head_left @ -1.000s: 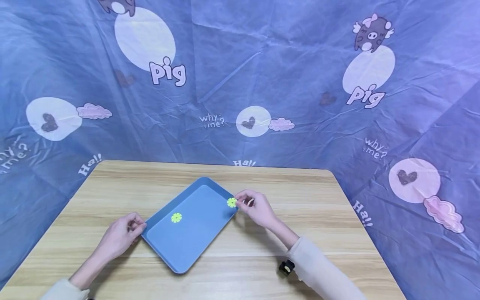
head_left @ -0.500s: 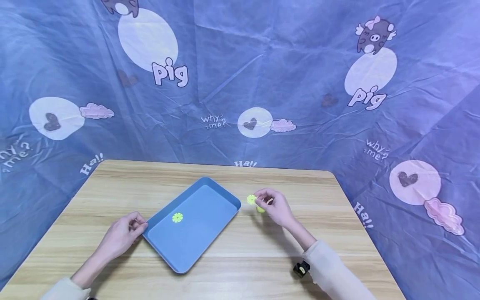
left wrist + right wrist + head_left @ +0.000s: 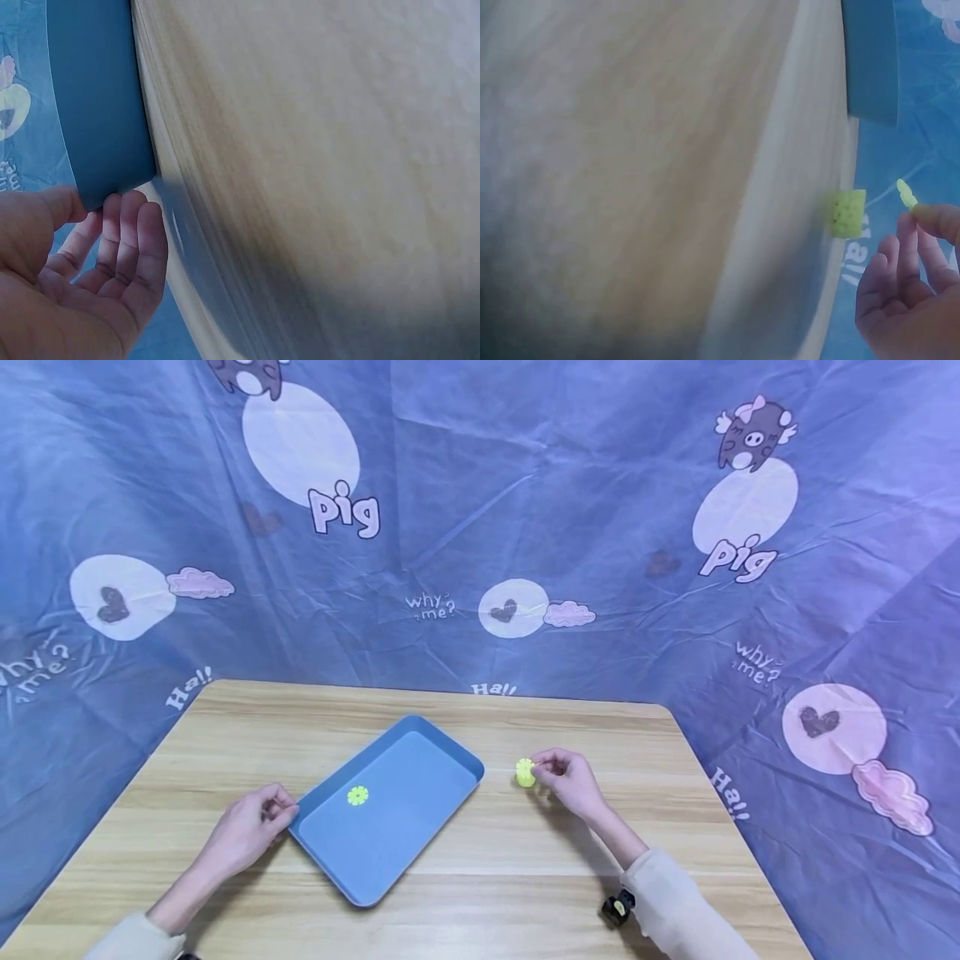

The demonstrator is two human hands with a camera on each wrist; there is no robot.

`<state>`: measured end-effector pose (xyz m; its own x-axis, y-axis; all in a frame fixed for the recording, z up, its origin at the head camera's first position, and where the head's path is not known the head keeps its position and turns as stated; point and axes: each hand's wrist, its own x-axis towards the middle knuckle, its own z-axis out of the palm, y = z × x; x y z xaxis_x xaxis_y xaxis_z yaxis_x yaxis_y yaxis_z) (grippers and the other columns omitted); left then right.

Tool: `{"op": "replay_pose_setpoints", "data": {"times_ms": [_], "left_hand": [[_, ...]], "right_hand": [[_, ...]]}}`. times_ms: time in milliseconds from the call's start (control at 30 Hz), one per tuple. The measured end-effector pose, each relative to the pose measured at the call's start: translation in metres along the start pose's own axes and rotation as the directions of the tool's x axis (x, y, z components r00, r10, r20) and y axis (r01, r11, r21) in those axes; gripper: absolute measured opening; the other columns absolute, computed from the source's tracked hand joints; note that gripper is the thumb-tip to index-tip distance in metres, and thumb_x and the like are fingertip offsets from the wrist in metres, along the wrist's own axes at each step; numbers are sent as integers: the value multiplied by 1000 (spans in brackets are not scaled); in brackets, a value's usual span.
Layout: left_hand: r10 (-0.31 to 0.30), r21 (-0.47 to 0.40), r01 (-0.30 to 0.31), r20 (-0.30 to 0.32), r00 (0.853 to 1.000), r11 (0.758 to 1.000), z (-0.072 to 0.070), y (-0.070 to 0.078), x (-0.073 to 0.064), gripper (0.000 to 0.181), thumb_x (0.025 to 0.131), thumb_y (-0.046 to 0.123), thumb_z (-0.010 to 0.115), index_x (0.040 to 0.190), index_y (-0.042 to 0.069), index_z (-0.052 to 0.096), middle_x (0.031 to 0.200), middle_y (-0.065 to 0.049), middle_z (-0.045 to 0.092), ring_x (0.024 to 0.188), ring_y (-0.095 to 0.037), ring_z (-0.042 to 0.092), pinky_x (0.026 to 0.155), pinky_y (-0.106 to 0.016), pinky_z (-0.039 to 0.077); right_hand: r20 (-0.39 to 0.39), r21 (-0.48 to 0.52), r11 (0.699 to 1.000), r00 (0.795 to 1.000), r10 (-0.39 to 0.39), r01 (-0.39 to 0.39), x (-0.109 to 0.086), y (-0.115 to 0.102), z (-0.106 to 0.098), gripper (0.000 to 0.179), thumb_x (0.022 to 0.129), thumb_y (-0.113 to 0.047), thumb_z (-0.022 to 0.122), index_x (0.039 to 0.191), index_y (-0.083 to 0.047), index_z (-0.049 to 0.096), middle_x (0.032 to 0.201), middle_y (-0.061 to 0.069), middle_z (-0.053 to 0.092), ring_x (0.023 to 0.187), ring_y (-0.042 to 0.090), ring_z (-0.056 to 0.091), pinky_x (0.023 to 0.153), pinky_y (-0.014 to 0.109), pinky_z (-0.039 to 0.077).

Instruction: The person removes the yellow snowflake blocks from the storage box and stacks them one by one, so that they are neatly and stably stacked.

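My left hand pinches the left corner of a shallow blue tray; in the left wrist view the thumb is at the rim and the fingertips lie against the tray wall. One yellow-green notched disc lies flat in the tray. Right of the tray, my right hand pinches a similar thin disc between thumb and forefinger. Just below it a short yellow-green stack stands on the table, and the held disc overlaps it in the head view.
The wooden table has rounded far corners. A blue printed cloth hangs behind it and along both sides. A black wrist device sits at the right cuff, low over the tabletop.
My right hand has carried the pinched disc rightward, from the tray's right corner to over the stack. The left hand stays on the tray corner; the disc in the tray has not moved.
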<state>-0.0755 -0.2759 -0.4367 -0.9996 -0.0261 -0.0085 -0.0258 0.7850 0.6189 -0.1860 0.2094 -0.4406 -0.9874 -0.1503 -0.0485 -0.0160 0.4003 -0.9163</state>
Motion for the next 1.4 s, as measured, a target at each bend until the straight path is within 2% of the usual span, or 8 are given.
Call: {"op": "replay_pose_setpoints", "data": {"times_ms": [133, 400, 567, 900, 1100, 1400], "left_hand": [[12, 7, -12, -7, 1000, 1000, 0, -1, 0, 4, 97, 13, 71, 94, 11, 69, 82, 2, 71, 76, -8, 60, 68, -25, 46], [13, 10, -13, -7, 1000, 1000, -1, -3, 1, 4, 97, 12, 71, 94, 12, 69, 82, 3, 70, 75, -7, 59, 67, -25, 46], [14, 5, -14, -2, 1000, 1000, -1, -3, 3, 5, 98, 13, 71, 94, 11, 69, 82, 3, 70, 75, -7, 59, 68, -25, 46], [6, -12, -6, 11, 1000, 1000, -4, -4, 4, 4, 98, 12, 70, 95, 10, 69, 80, 3, 69, 72, -4, 57, 66, -23, 46], [11, -9, -10, 7, 1000, 1000, -3, -5, 4, 4, 98, 12, 70, 94, 11, 69, 81, 3, 69, 72, -4, 57, 67, -24, 46], [21, -5, -21, -1, 1000, 1000, -3, -6, 5, 4, 98, 12, 71, 94, 12, 69, 80, 4, 68, 72, -3, 56, 67, -24, 45]], "right_hand": [[16, 50, 996, 997, 72, -73, 1, 4, 0, 25, 94, 1, 72, 117, 11, 68, 94, 23, 73, 68, 14, 64, 56, 24, 54], [22, 73, 989, 992, 126, -128, 4, 10, 0, 29, 93, -1, 73, 118, 13, 67, 85, 8, 74, 63, 9, 59, 56, 21, 50], [34, 75, 984, 987, 158, -160, 7, 13, 0, 28, 94, -2, 73, 117, 12, 68, 82, 5, 73, 63, 9, 59, 57, 20, 50], [64, 41, 982, 981, 181, -184, 9, 12, 0, 30, 97, -6, 71, 121, 12, 67, 85, 7, 74, 66, 10, 58, 59, 22, 50], [75, 36, 984, 982, 173, -176, 10, 14, 0, 32, 97, -6, 70, 122, 14, 65, 88, 14, 76, 66, 10, 58, 59, 23, 49], [36, 27, 982, 982, 184, -185, 10, 13, 1, 28, 97, -6, 69, 120, 10, 68, 83, 5, 70, 66, 10, 58, 60, 22, 50]]}}
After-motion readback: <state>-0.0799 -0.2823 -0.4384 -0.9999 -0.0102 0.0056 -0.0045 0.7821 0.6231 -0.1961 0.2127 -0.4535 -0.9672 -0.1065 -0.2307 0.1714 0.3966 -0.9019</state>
